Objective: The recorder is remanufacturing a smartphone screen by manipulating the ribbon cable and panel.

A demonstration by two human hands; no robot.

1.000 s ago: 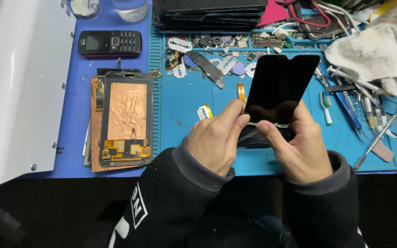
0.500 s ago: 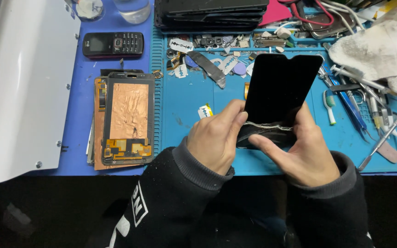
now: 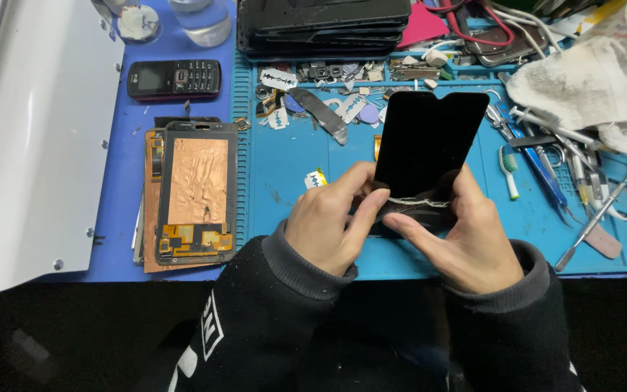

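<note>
Both my hands hold a black phone screen panel (image 3: pixel 429 141) tilted up above the blue work mat (image 3: pixel 299 156). My left hand (image 3: pixel 332 218) grips its lower left edge, thumb pressed on the bottom. My right hand (image 3: pixel 466 236) grips the lower right, thumb lying across the bottom strip. A thin whitish line of glue residue runs across the panel near my thumbs. Both sleeves are black.
A phone back frame with copper foil (image 3: pixel 197 189) lies left on the mat. A small black keypad phone (image 3: pixel 174 78) sits further back. A stack of dark screens (image 3: pixel 324 25), small parts, a razor blade, a white cloth (image 3: pixel 582 83), tweezers and a toothbrush (image 3: pixel 509 170) lie around.
The panel and both hands stay in much the same place. My thumbs have shifted slightly along the bottom strip of the panel.
</note>
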